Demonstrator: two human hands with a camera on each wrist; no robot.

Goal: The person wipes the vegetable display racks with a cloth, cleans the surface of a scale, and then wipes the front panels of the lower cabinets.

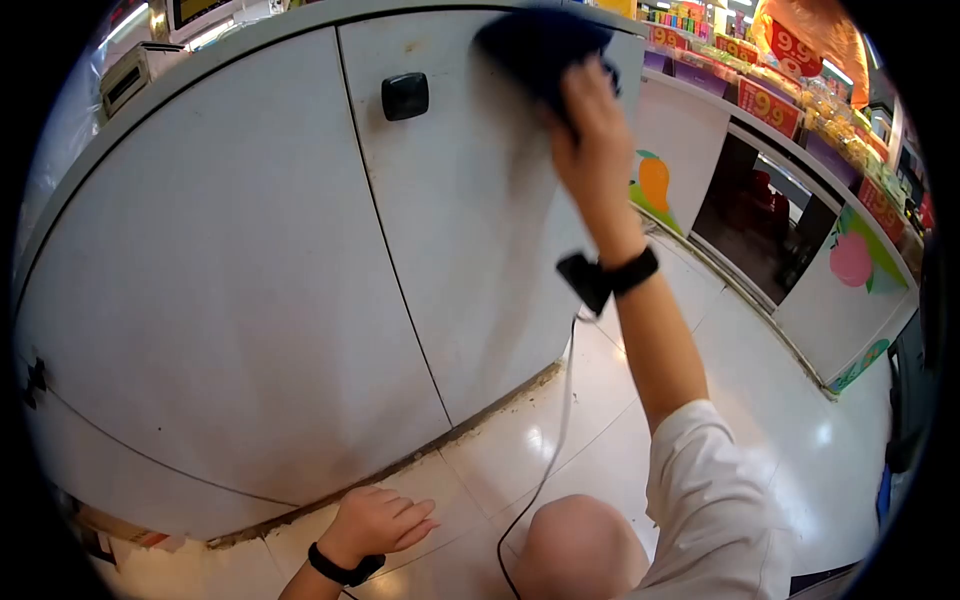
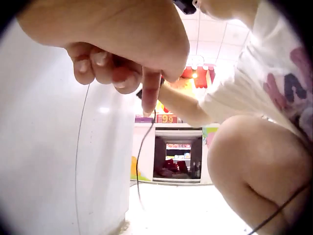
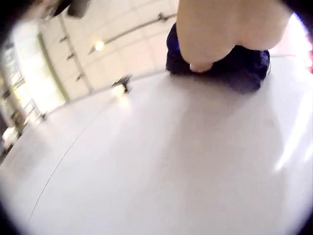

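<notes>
My right hand is raised to the upper part of the white cabinet door, near its top edge. It holds a dark blue cloth against the panel, thumb and fingers on the fabric. In the right wrist view the bunched cloth shows under the hand, whose other fingers are mostly hidden. My left hand hangs low in front of the cabinet's base with loosely bent fingers and holds nothing. The left wrist view shows these fingers beside the white panel.
A black square knob sticks out left of the cloth. A cable hangs from the right wrist camera past my bent knee. Across the tiled floor stands a counter with a dark recess and stocked shelves above.
</notes>
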